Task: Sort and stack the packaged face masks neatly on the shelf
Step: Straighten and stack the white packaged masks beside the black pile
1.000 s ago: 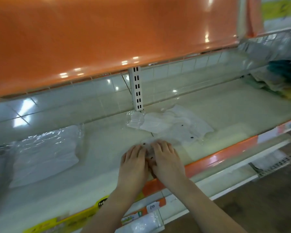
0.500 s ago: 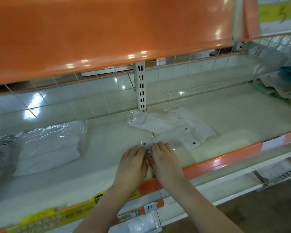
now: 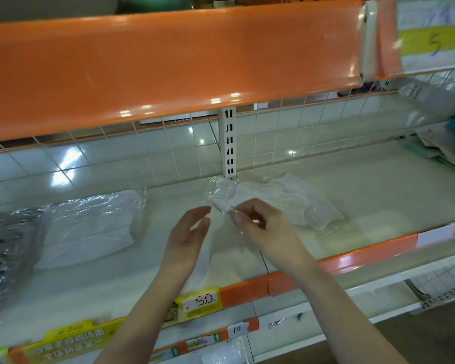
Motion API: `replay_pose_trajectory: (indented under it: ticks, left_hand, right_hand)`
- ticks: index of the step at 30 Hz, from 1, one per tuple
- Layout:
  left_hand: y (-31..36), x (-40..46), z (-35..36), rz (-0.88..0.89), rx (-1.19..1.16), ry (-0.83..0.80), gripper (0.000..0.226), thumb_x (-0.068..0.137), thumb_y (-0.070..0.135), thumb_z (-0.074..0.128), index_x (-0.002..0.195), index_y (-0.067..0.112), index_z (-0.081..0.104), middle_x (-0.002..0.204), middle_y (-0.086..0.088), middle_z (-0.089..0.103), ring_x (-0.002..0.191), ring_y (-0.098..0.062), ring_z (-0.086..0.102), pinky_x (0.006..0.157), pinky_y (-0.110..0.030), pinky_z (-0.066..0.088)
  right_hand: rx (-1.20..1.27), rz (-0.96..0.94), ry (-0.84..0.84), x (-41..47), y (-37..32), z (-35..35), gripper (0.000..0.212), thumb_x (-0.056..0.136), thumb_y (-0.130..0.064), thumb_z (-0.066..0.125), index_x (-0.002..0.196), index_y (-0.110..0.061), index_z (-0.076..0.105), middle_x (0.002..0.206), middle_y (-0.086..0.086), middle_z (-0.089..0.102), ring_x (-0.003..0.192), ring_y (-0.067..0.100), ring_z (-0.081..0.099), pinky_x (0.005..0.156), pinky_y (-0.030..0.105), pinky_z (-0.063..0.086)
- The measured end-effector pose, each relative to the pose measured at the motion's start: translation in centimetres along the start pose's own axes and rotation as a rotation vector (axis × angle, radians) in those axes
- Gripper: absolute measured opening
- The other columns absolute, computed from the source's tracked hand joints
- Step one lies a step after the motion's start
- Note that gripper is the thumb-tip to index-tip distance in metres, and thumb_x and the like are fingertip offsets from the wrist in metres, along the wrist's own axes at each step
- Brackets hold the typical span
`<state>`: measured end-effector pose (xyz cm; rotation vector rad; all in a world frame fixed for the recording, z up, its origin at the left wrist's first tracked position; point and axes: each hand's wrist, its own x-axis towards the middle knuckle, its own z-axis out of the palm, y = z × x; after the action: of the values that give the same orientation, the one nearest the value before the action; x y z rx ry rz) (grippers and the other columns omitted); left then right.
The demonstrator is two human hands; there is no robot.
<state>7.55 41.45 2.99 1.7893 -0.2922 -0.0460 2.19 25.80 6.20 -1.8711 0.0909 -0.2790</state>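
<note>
Pale shop shelf (image 3: 365, 206) under an orange upper shelf (image 3: 168, 61), with a tiled back wall (image 3: 142, 153) and a slotted white upright (image 3: 228, 143) at 12 o'clock; orange front rail (image 3: 365, 254) with a yellow price tag (image 3: 201, 300) reading 5.0 at 6 o'clock. Heap of clear-wrapped white face masks (image 3: 294, 203) lying loose on the shelf just below the upright, at about 1 o'clock from the hands; neater white packet pile (image 3: 89, 227) at 9 o'clock, touching darker wrapped packets (image 3: 3, 253) at the far left edge; folded greenish goods (image 3: 446, 151) at 2 o'clock. Right hand (image 3: 257, 222) raised over the shelf, fingers curled, thumb and fingertips pinching the crinkled clear wrapper end (image 3: 221, 198) of one mask packet from the heap. Left hand (image 3: 188, 232) just beside it, at its 9 o'clock, palm turned inward, fingers straight and loosely spread, holding nothing and apart from the wrapper.
</note>
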Motion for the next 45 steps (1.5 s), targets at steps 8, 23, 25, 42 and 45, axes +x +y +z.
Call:
replay_pose_trajectory:
  ticks: [8,23,25,42,45]
  left_hand:
    - [2.1,1.0,-1.5,-0.018,0.018,-0.078,0.019,0.08,0.007,0.072,0.072,0.02,0.06,0.061,0.017,0.058,0.061,0.002,0.05,0.061,-0.011,0.039]
    - [1.1,-0.8,-5.5,-0.066,-0.048,0.196,0.03,0.092,0.011,0.058,0.075,-0.01,0.046,0.059,-0.008,0.036,0.056,-0.012,0.033,0.049,-0.02,0.027]
    - [0.4,-0.9,-6.8,-0.083,-0.078,0.21,0.028,0.092,0.013,0.059,0.08,-0.011,0.049,0.064,-0.009,0.041,0.061,-0.015,0.036,0.058,-0.025,0.031]
    - [-2.4,0.7,-24.6,-0.061,0.437,-0.171,0.013,0.084,0.035,0.07,0.075,0.025,0.069,0.081,0.0,0.071,0.072,-0.006,0.063,0.069,-0.025,0.048]
    - [-3.1,1.0,-28.1,-0.116,0.411,-0.195,0.013,0.091,0.025,0.062,0.084,0.018,0.071,0.081,0.002,0.069,0.068,0.002,0.06,0.064,-0.016,0.044]
  right_hand:
    - [0.832,0.14,-0.086,1.2,-1.0,-0.6,0.041,0.088,-0.035,0.063,0.112,-0.001,0.065,0.115,0.021,0.063,0.109,0.034,0.058,0.1,0.049,0.043]
    - [0.258,0.225,-0.228,0.6,0.7,6.1,0.011,0.085,-0.02,0.065,0.093,-0.025,0.072,0.095,0.005,0.073,0.096,0.025,0.068,0.093,0.045,0.052]
    - [0.281,0.23,-0.217,0.6,0.2,7.2,0.015,0.09,-0.01,0.06,0.094,-0.019,0.071,0.094,0.004,0.073,0.093,0.021,0.069,0.09,0.037,0.053]
    - [-0.56,-0.664,-0.006,0.5,-4.5,20.6,0.044,0.081,-0.05,0.056,0.113,-0.02,0.06,0.12,-0.004,0.055,0.113,0.014,0.046,0.093,0.022,0.036]
    - [-0.707,-0.753,-0.268,-0.7,-4.8,23.8,0.055,0.077,-0.057,0.057,0.12,-0.023,0.056,0.125,-0.006,0.054,0.113,0.013,0.047,0.09,0.025,0.043]
